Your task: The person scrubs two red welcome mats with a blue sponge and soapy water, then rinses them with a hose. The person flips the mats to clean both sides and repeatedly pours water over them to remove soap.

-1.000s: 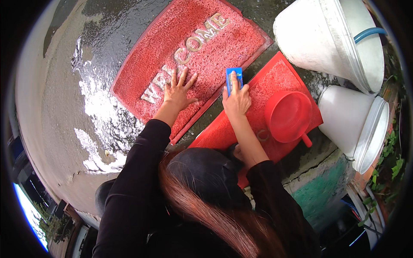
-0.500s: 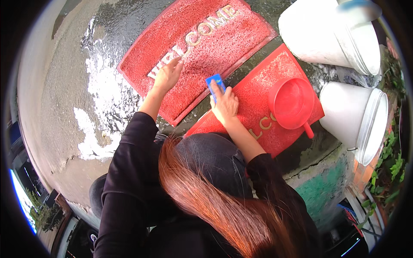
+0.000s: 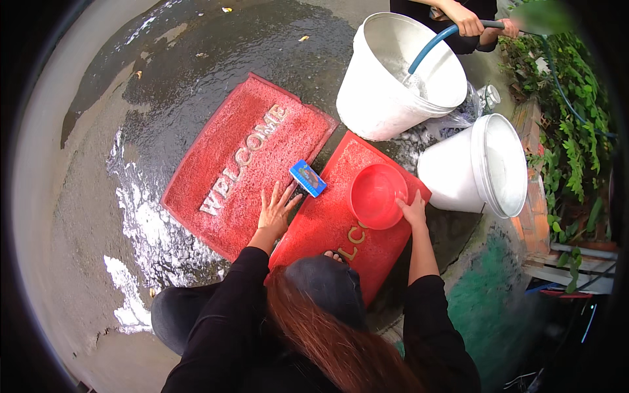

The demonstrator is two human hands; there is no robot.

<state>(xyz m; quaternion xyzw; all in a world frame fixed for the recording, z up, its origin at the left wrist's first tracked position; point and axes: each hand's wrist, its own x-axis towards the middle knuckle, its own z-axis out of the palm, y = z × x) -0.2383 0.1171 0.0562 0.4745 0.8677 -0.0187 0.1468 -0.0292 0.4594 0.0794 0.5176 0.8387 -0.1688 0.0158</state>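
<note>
My left hand point(image 3: 275, 213) lies with fingers spread on the near right edge of a wet red doormat point(image 3: 190, 177) with raised pale letters. Just beyond its fingertips rests a blue rectangular block point(image 3: 308, 178) that looks like a scrub brush, at the gap between this mat and a second red doormat point(image 3: 327, 190). On that second mat sits a round red plastic dipper point(image 3: 378, 196). My right hand point(image 3: 413, 211) is closed at the dipper's near right side, where its handle is; the hand hides the handle.
Beyond the mats stands a large white bucket point(image 3: 367, 85). A co-worker's hands point(image 3: 466, 19) hold a blue hose point(image 3: 432, 44) running water into it. A second white bucket point(image 3: 452, 167) leans to the right, near bricks and green plants point(image 3: 576, 131). Wet concrete surrounds the mats.
My right hand has let go of the blue block and taken hold of the dipper. My left hand has shifted to the mat's near edge. The co-worker and hose have come into view.
</note>
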